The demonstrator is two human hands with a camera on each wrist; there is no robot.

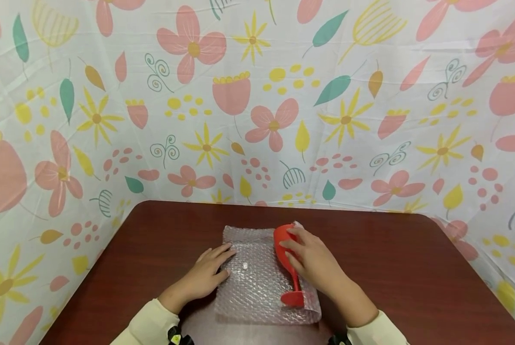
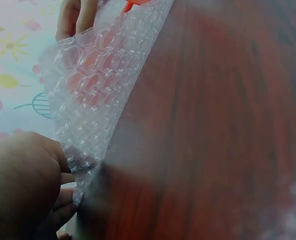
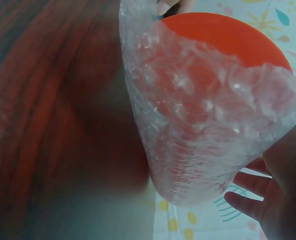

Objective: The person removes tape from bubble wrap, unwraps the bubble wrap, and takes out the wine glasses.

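Observation:
A red goblet (image 1: 282, 239) lies on its side along the right part of a bubble wrap sheet (image 1: 253, 282), its bowl at the far end and its foot near me. The wrap's right edge is folded up against it and partly covers the foot. My right hand (image 1: 320, 261) holds the goblet by its bowl through this fold, fingertips over the red side. Seen from the right wrist, wrap covers most of the goblet (image 3: 237, 40). Flat on the sheet's left edge rests my left hand (image 1: 201, 274), fingers extended.
The sheet lies on a dark reddish-brown table (image 1: 171, 230) with rounded far corners. A small white bit (image 1: 245, 265) shows on the wrap. Flower-printed cloth (image 1: 279, 158) hangs behind the table and at both sides.

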